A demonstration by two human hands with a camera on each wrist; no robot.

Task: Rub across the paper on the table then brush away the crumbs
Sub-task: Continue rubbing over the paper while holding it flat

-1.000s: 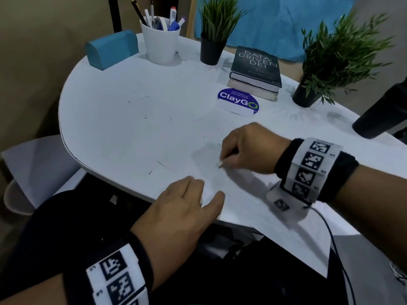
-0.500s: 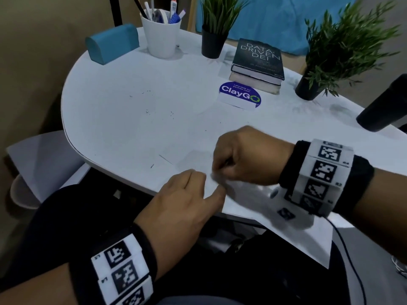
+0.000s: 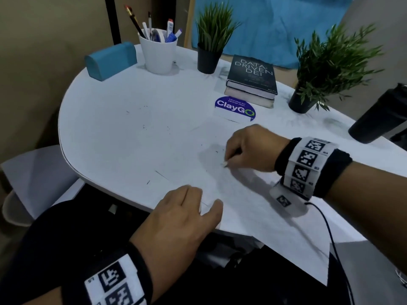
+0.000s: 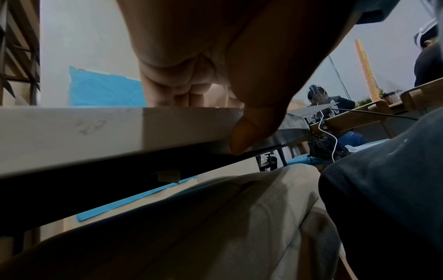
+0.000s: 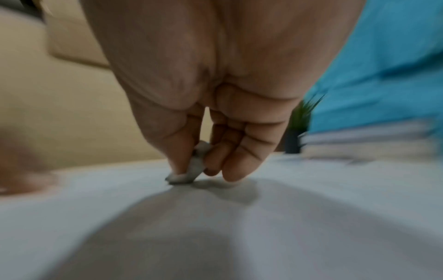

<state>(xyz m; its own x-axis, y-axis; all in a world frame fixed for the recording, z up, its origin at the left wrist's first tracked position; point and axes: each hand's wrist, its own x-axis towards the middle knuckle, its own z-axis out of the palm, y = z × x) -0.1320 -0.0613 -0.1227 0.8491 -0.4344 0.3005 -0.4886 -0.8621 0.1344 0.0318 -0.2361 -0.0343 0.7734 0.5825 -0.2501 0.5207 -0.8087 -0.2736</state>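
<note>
We see a white rounded table [image 3: 123,119] with a thick pale edge, smudged grey in places and dotted with dark specks and short pencil-like marks. Beige walls behind, a blue cloth or sheet [image 3: 275,25] hung at the back; from the left wrist view, other people sit at wooden tables further off.

On the table: a teal box [image 3: 110,60] with a rounded top, a white tapered cup [image 3: 159,56] holding pens and pencils, two spiky green plants in black pots [image 3: 208,60] [image 3: 300,104], a dark tumbler [image 3: 378,119] at the right edge. A dark hardcover book [image 3: 252,75] reads "DATA-DRIVEN DEI", stacked on a second, paler book. In front of it a round sticker [image 3: 235,108] reads "ClayGO", small line above not fully legible.

The paper [image 3: 253,208], a plain white sheet, lies at the near edge, one corner hanging off over the lap.

Right hand [image 3: 251,148] has thumb and fingers curled and pinched tight on a small greyish-white eraser [image 5: 191,168], its worn tip touching the paper; the right wrist view is motion-blurred. Left hand [image 3: 182,219] lies flat on the sheet's near-left part at the table edge, fingers straight and together, thumb spread, gripping nothing. Both wrists wear black bands with square black-and-white code tags; a thin black cable runs from the right one.
</note>
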